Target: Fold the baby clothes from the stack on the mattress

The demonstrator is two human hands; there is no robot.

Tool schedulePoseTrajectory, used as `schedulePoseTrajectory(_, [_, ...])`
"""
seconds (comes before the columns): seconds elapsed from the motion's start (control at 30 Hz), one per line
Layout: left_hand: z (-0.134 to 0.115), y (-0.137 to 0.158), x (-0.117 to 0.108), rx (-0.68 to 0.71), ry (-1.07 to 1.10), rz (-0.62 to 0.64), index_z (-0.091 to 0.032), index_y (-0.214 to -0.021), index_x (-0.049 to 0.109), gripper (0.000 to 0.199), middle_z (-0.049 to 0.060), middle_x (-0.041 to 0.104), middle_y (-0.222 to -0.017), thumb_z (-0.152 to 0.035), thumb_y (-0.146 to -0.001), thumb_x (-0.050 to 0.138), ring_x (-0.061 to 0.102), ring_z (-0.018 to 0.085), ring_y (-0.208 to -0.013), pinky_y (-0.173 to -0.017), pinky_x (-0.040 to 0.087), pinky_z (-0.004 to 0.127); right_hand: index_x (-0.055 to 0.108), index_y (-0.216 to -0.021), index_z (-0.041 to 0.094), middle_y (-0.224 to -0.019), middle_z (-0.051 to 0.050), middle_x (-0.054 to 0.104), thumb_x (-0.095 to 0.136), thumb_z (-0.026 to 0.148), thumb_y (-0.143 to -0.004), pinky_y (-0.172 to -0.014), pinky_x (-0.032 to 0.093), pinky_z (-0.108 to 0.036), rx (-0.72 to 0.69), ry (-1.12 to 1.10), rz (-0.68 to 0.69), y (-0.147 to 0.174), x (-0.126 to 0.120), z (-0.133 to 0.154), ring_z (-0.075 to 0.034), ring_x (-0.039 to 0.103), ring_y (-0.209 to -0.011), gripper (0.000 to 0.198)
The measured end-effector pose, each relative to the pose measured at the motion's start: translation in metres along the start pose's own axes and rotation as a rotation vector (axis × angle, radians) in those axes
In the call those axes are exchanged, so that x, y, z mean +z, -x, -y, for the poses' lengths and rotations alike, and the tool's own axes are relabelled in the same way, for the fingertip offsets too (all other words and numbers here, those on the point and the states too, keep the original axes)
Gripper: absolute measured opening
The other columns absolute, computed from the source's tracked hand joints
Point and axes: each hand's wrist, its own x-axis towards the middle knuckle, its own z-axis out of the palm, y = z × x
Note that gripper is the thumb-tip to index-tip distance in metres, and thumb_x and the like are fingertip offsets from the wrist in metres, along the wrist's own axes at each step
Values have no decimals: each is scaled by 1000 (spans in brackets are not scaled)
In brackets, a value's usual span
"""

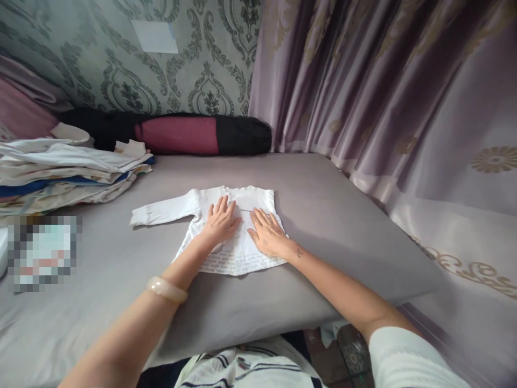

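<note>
A small white long-sleeved shirt (242, 253) lies flat on the grey bed sheet, with rows of faint print near its hem. One sleeve stretches out to the left; the right sleeve does not show at that side. My left hand (221, 221) rests flat on the shirt's left chest, fingers spread. Beside it, my right hand (267, 233) presses flat on the right half, fingers also spread. Neither hand grips the cloth. A pale bangle (167, 290) circles my left forearm.
A stack of folded clothes (72, 167) sits at the left. Behind it, a black and dark red bolster (177, 134) lies along the patterned wall. Purple curtains (363, 81) hang down the right side of the bed (323, 188). A blurred-out object (46, 253) lies at left.
</note>
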Motion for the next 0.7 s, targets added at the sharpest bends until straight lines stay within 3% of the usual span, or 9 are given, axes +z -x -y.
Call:
schedulePoseTrajectory(0.1, [-4,30,-10,80,31,70,-13,-144,38,58,20,24,-159,-44,-96,40,17,33,-149,-116,22,56,29,-151,4,-161,-16,20,24,40,-102,-122,12,-43,-33,-37,49,14,-2,7,-26,13,-150,62])
schedulePoseTrajectory(0.23, [-10,53,-13,89,71,145,-16,-147,37,55,15,29,-158,-44,-100,28,23,28,-148,-117,22,54,28,-151,3,-161,-16,19,25,39,-102,-122,13,-45,-30,-53,59,17,-1,4,-27,15,-149,62])
schedulePoseTrajectory(0.43, [-14,56,-9,47,37,139,-16,-148,38,55,12,32,-157,-41,-100,28,24,26,-147,-119,20,51,29,-151,0,-159,-19,22,27,42,-101,-121,17,-43,71,23,-12,18,5,-13,-29,19,-148,65])
schedulePoseTrajectory(0.7, [-11,58,-3,70,19,65,-15,-146,41,55,12,36,-155,-41,-100,28,28,27,-146,-118,23,51,34,-149,0,-158,-19,27,28,41,-101,-120,20,-42,32,52,-56,28,5,-16,-28,24,-147,63])
